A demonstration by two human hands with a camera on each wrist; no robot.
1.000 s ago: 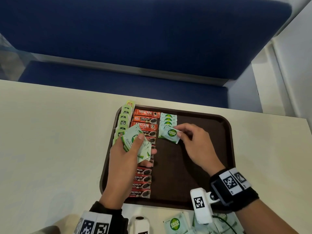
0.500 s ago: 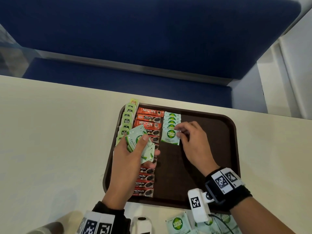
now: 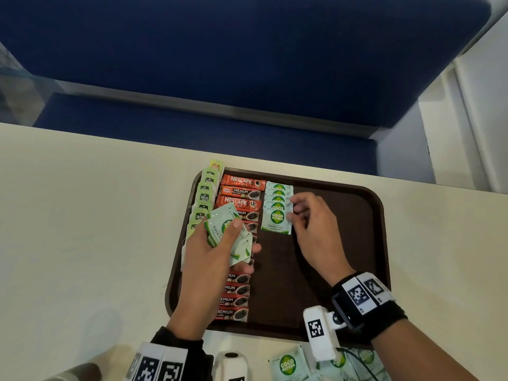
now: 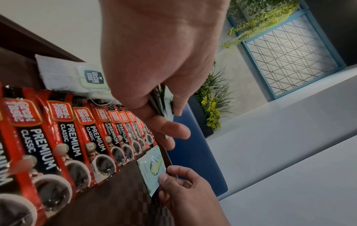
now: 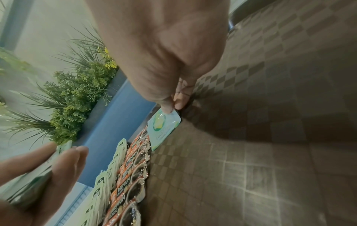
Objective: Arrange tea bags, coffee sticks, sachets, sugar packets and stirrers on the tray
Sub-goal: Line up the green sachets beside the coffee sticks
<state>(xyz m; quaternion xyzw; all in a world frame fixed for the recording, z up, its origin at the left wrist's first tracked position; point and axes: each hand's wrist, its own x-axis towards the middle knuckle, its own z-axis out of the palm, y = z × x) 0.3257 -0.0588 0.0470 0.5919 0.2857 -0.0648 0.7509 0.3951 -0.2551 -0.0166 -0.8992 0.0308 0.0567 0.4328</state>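
A brown tray (image 3: 365, 215) holds three columns: tea bags (image 3: 204, 198) on the left, red coffee sticks (image 3: 240, 192) beside them, and green-and-white sugar packets (image 3: 278, 198). The nearest sugar packet (image 3: 276, 221) lies flat, overlapping the ones behind it. My right hand (image 3: 290, 215) pinches its right edge between thumb and forefinger; the right wrist view shows the same sugar packet (image 5: 164, 126). My left hand (image 3: 236, 235) hovers over the coffee sticks and grips a fanned stack of sugar packets (image 3: 220, 229). In the left wrist view the stack (image 4: 165, 100) shows only as thin edges behind the palm.
More loose sugar packets (image 3: 287, 364) lie on the cream table (image 3: 82, 215) just in front of the tray. The tray's right half (image 3: 343, 229) is bare brown surface. A blue bench (image 3: 247, 64) stands behind the table's far edge.
The right hand has brought the tilted sugar packet square and laid it flat at the near end of the sugar column. The left hand keeps its stack in the same place.
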